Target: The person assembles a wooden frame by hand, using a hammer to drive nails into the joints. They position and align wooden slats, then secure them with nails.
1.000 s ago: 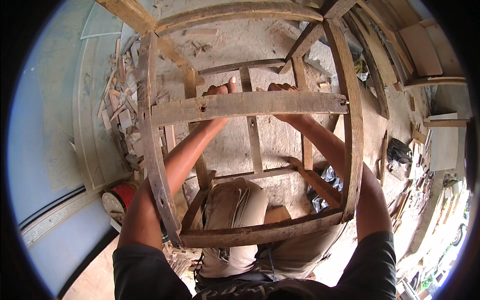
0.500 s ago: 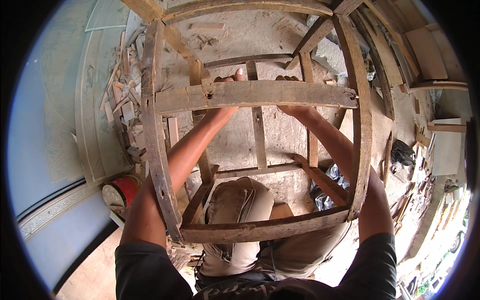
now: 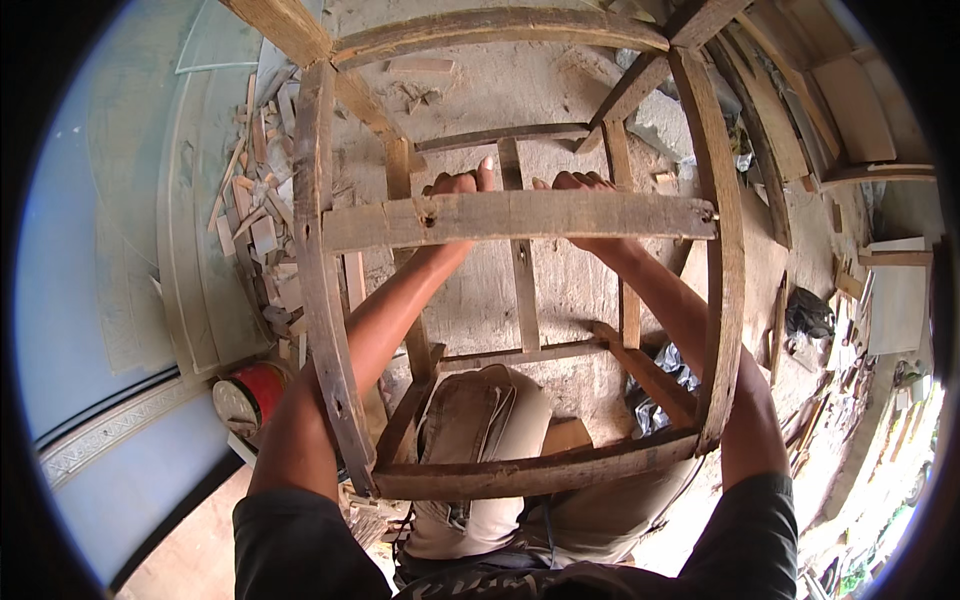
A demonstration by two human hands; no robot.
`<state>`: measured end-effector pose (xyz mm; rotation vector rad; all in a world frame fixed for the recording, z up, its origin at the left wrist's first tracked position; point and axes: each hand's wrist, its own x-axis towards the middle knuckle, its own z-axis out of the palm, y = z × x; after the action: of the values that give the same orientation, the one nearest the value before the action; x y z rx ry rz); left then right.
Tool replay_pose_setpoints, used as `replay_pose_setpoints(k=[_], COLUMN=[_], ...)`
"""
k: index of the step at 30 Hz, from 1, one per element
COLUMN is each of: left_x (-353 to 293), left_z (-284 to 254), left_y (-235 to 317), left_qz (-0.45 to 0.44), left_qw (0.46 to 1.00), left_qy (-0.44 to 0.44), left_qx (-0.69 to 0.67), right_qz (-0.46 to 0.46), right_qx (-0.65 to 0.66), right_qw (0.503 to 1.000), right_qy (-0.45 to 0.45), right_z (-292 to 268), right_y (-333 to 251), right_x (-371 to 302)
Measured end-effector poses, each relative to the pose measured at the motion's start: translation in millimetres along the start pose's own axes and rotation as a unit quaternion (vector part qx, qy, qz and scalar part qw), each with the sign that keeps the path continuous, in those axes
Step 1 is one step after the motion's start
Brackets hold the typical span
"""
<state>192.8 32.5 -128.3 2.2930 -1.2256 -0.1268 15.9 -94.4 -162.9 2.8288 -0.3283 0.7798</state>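
Note:
A rough wooden frame (image 3: 540, 482) of nailed bars stands before me, over my knees. My forearms pass beneath its middle crossbar (image 3: 520, 218). Past that bar's far edge, my left hand (image 3: 460, 184) is closed, with its thumb raised. My right hand (image 3: 585, 182) is also closed, to its right, knuckles toward the far side. The crossbar covers part of both hands, so what they grip is hidden. Between them a narrow upright slat (image 3: 525, 290) runs lower in the frame.
Scrap wood pieces (image 3: 262, 235) lie heaped along the left. Beside my left arm stands a red tin (image 3: 262, 390). A black plastic bag (image 3: 808, 312) and boards (image 3: 850, 105) are on the right. A pale stone block (image 3: 660, 128) sits behind the frame's far right.
The frame's crossbar and both hands sit slightly lower in view, and the background has shifted a little too. My right thumb shows now. Both hands remain closed.

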Motion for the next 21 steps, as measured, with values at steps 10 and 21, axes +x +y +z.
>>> replay_pose_setpoints(k=[10,21], left_x=[0.1,-4.7], left_z=[-16.7,-8.1], left_y=[8.6,11.3], left_qz=[-0.074,-0.074], left_qw=[0.986,0.990], left_qy=[-0.144,-0.080], left_qx=[0.031,0.085], right_qz=[0.224,0.253], right_qx=[0.172,0.193], right_qw=[0.926,0.906], right_qy=[-0.252,-0.279], right_z=[-36.3,-49.7], right_y=[-6.7,-6.5], right_x=[29.3,37.9])
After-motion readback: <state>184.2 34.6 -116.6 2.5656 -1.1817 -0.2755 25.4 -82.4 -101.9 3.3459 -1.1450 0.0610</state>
